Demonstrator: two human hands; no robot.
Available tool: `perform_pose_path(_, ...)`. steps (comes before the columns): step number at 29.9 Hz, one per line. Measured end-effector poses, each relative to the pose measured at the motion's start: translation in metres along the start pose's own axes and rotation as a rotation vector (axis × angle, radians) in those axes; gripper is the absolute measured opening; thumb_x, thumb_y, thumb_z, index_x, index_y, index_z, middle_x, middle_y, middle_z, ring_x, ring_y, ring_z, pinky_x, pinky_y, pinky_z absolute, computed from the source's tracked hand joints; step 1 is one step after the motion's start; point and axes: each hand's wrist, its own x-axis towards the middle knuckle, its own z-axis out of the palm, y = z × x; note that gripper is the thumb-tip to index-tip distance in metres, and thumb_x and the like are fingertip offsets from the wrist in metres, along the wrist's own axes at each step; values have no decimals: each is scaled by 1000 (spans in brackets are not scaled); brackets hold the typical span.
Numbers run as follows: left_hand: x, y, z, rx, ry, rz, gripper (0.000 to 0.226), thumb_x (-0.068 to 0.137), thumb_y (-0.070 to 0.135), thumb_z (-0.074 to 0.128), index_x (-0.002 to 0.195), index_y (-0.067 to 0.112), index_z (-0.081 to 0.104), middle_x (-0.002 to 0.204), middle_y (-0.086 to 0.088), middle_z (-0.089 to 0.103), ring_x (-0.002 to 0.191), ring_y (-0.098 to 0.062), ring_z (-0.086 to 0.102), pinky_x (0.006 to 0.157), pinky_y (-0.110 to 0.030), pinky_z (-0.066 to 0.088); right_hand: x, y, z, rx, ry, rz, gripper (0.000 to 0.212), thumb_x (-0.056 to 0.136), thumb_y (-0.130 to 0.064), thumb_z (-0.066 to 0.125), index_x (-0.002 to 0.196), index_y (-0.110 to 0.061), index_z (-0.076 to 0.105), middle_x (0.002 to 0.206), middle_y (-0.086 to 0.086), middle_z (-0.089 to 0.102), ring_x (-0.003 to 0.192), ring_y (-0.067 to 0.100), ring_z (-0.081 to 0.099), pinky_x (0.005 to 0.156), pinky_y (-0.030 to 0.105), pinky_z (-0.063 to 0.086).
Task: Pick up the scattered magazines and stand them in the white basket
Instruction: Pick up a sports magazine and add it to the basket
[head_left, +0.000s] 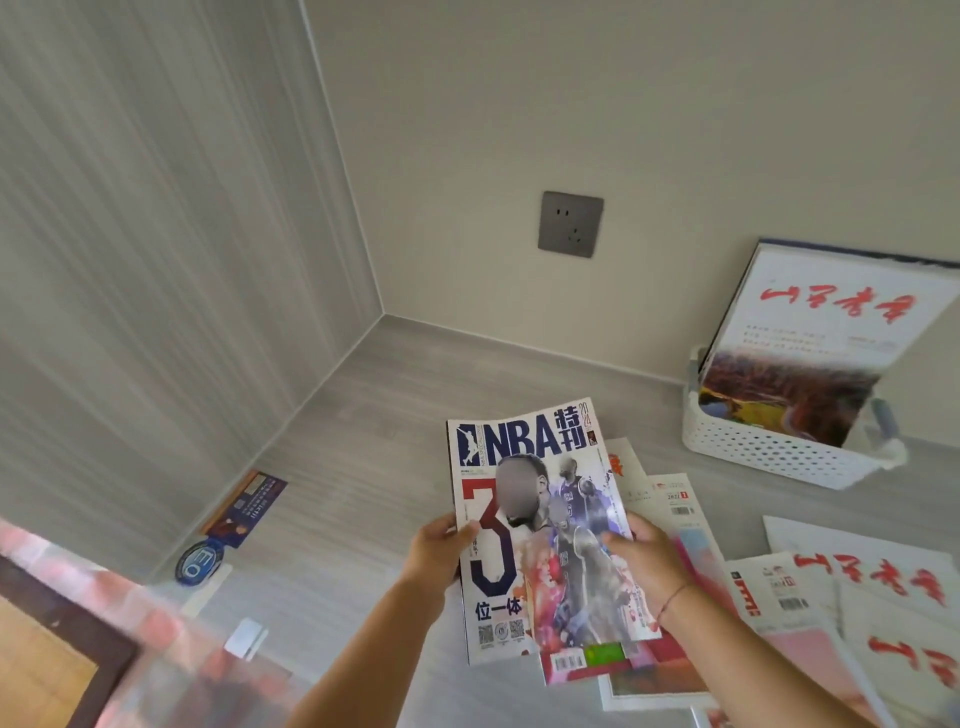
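Note:
Both hands hold an NBA magazine (540, 499) above the grey floor. My left hand (436, 545) grips its left edge and my right hand (649, 558) grips its right edge. The white perforated basket (769, 447) stands at the right by the wall. A magazine with red calligraphy (826, 332) stands tilted in it, leaning back against the wall. Several more magazines (852, 613) lie scattered on the floor at the right and under the held one.
A grey wall socket (570, 224) sits low on the back wall. A blue leaflet (244, 506) and a round blue sticker (200, 561) lie by the left wall. A blurred dark-framed edge (78, 623) fills the lower left corner.

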Motion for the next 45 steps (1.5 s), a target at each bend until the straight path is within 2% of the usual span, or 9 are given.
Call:
perform_pose_path(5,0,30,43,59,-89,124,14,87,4,60,87,15,69,72,3,75,60,-11,71,49,-22,54,-2,-15,-47,87,95,-41,21,86,-5,58,106,-10,65,104,10,68,105,32,61,85,37,49)
perform_pose_path(8,0,55,77,76,-135,202,17,85,2,63,91,15,72,67,7,75,57,-9,70,55,-24,56,0,-26,-89,51,194,-124,12,83,-7,63,89,3,66,84,31,65,76,37,62,72,37,50)
perform_pose_path(11,0,86,119,130,-200,284,20,85,6,63,87,23,72,78,1,77,66,-14,70,65,-30,59,-4,-45,-135,2,266,-188,17,82,-14,66,66,-20,67,62,17,62,58,29,51,58,35,48)
perform_pose_path(13,1,107,153,187,-246,353,21,88,8,59,87,25,73,90,-9,75,75,-22,66,80,-45,55,0,-55,-170,5,320,-234,15,83,-10,65,71,-19,68,76,21,69,67,36,60,70,40,52)
perform_pose_path(16,3,136,202,193,-289,422,22,88,8,59,90,24,74,90,0,74,69,-9,70,69,-27,59,9,-69,-219,-23,366,-277,4,83,-11,66,86,-9,68,96,26,70,88,40,66,88,49,53)
perform_pose_path(21,6,171,272,217,-254,530,18,80,6,67,96,12,75,87,-2,74,70,-13,69,69,-22,57,25,-86,-286,-29,475,-303,10,80,-10,69,84,-2,67,90,23,71,81,35,68,83,47,56)
perform_pose_path(28,20,189,343,184,-196,606,18,80,3,67,96,10,74,80,4,72,56,4,67,49,-8,49,62,-91,-341,-31,600,-333,14,79,-13,70,82,0,68,83,21,71,78,35,67,82,50,55)
perform_pose_path(39,64,162,364,313,-49,555,13,81,11,68,89,17,76,77,3,73,50,6,64,43,-7,45,113,-60,-333,-41,576,-220,15,82,-15,66,84,0,67,84,22,71,84,40,67,79,48,56)
perform_pose_path(45,86,147,366,361,24,477,8,77,15,73,76,20,67,83,-3,75,72,-23,70,68,-39,58,131,-41,-324,-88,612,-157,21,83,-13,62,63,-15,58,63,3,64,61,22,56,68,33,52)
